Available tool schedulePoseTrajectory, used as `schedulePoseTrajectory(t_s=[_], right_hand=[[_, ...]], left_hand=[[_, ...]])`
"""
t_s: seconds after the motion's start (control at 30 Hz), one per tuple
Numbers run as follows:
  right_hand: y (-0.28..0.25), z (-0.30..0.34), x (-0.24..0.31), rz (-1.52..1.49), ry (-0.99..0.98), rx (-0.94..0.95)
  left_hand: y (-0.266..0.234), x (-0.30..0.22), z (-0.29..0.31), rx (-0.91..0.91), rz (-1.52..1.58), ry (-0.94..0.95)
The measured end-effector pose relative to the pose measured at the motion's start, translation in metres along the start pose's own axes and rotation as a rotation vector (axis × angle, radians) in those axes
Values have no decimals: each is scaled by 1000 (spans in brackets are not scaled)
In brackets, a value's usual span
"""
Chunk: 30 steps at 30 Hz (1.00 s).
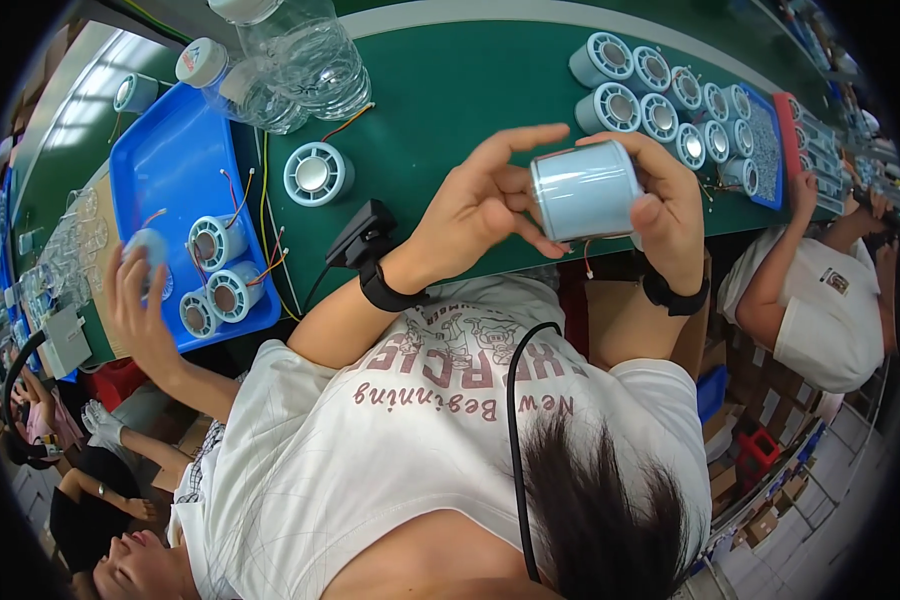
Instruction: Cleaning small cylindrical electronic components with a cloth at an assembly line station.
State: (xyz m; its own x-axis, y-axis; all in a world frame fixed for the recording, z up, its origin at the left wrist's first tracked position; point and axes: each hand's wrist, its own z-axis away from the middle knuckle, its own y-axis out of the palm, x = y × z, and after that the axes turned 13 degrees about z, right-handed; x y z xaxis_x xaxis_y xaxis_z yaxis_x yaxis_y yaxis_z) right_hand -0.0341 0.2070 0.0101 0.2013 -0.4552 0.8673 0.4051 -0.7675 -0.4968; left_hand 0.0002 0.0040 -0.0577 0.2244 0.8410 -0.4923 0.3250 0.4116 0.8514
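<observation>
A glossy light-blue cylinder [585, 190], apparently a small fan or motor unit, lies sideways between my hands above the green table. My right hand [670, 205] grips its right end, with the thumb in front. At its left end, my left hand [480, 205] has its fingers around the rim, the index finger stretched out above. A thin wire with a small plug [588, 268] hangs below the cylinder. Left of my left hand stands a similar round unit [318, 174] with a spoked face and silver centre. The ends of the held cylinder are mostly hidden by my fingers.
Several similar units [660, 117] stand in rows at the far right, beside a blue tray [767, 150]. Another blue tray [175, 150] at left holds more units; a co-worker's hand [135, 300] is over it. Clear plastic bottles [305, 60] stand at the back. A black device [365, 233] sits by my left wrist.
</observation>
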Motion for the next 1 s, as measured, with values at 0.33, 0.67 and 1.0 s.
schedulePoseTrajectory(t_s=[0.33, 0.67, 1.0], right_hand=[[16, -1, 3, 53, -86, -111], [19, -70, -24, 899, -229, -404], [-41, -72, 0, 802, -57, -533]], left_hand=[[-4, -9, 1, 2, -237, -89], [-13, 7, 10, -156, -1009, 495], [-21, 8, 4, 0, -1188, 658]])
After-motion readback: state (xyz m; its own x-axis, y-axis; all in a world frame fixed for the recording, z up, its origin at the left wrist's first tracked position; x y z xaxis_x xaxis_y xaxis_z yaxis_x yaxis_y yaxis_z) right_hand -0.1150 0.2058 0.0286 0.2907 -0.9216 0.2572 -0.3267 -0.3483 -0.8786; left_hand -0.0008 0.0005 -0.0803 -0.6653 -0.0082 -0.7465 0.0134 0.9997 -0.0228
